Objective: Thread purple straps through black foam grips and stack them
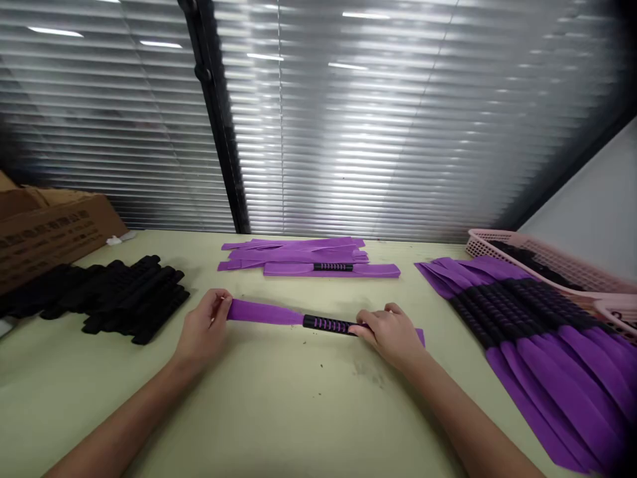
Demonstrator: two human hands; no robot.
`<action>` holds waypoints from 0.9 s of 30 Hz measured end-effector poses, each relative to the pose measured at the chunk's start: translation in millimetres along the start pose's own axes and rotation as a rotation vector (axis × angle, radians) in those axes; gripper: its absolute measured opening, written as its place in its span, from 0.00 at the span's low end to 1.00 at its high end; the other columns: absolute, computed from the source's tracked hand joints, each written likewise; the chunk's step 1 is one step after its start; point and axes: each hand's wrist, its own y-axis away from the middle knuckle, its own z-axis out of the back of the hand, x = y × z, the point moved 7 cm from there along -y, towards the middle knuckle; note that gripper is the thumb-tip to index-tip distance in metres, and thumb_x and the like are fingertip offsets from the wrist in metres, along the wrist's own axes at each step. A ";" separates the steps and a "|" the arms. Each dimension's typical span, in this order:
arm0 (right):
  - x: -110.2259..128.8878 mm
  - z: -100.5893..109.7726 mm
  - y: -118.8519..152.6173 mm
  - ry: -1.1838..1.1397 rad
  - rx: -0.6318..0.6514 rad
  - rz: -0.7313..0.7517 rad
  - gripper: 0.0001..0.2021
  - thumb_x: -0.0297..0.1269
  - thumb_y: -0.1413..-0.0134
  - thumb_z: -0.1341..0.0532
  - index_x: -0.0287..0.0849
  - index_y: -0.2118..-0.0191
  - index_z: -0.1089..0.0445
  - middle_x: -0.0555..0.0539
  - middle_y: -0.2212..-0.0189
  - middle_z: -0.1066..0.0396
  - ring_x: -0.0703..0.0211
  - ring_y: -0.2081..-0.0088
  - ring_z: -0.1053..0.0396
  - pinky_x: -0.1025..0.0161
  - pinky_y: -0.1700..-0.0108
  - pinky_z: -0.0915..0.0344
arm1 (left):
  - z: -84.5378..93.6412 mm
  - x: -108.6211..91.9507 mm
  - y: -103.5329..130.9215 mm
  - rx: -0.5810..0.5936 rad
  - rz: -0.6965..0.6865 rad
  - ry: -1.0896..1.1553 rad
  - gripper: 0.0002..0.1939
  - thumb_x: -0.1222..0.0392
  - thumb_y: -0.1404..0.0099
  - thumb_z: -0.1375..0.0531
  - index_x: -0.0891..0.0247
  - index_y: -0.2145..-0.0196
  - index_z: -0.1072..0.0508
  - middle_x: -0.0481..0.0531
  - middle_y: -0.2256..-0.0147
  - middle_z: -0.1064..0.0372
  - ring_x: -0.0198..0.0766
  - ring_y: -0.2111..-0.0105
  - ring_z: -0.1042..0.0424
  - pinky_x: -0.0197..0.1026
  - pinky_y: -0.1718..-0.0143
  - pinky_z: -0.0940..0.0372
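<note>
A purple strap (pixel 269 313) stretches between my two hands, low over the table, with a black slotted sleeve (pixel 323 324) around its middle. My left hand (pixel 206 325) pinches the strap's left end between thumb and fingers. At the sleeve's right end, my right hand (pixel 388 332) is closed on the sleeve, and a short purple tail shows beyond that hand. Just behind lies another purple strap (pixel 293 269) with a black slotted sleeve (pixel 332 267) on it. Plain purple strips (pixel 293 251) are piled against that one.
Black sleeves (pixel 134 292) lie heaped at left, beside a cardboard box (pixel 60 222). To the right, several sleeved purple straps (pixel 542 358) form a fanned stack, and a pink basket (pixel 547 249) holding black pieces stands behind them. Window blinds (pixel 338 133) border the table's (pixel 279 411) far edge.
</note>
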 end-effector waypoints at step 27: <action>65.1 9.6 3.4 -0.261 -0.054 0.259 0.13 0.42 0.35 0.49 0.41 0.55 0.34 0.43 0.64 0.30 0.55 0.64 0.33 0.57 0.63 0.34 | -56.5 -56.3 54.2 0.546 -0.692 -0.368 0.19 0.49 0.31 0.50 0.60 0.48 0.35 0.56 0.53 0.31 0.44 0.53 0.33 0.48 0.51 0.39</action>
